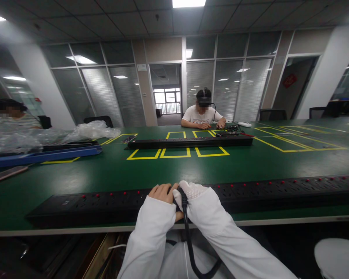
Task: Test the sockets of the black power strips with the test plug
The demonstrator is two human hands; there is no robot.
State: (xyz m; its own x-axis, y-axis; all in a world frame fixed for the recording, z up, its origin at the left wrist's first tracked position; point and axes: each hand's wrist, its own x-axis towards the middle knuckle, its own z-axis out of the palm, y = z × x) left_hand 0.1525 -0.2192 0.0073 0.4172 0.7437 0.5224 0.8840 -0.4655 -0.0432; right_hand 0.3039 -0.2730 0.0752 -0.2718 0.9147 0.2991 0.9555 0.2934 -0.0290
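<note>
A long black power strip (pixel 104 203) with a row of small red buttons lies along the near edge of the green table. My bare left hand (pixel 162 192) is wrapped over its middle, fingers on top and thumb low on the near side. Pressed close beside it, my right hand (pixel 190 190) wears a white dotted glove and closes around the end of a thick black power cord (pixel 187 228). That cord hangs over the table edge toward my lap. Its plug head is hidden by my fingers, and I cannot tell whether it sits in a socket.
Farther back, another black power strip (pixel 192 142) lies across yellow tape outlines (pixel 212 154). Clear plastic wrap (pixel 87 130), a blue bar (pixel 46 155) and a phone (pixel 7 174) are at left. A co-worker (pixel 203 112) sits opposite near cables; another person (pixel 16 114) is far left.
</note>
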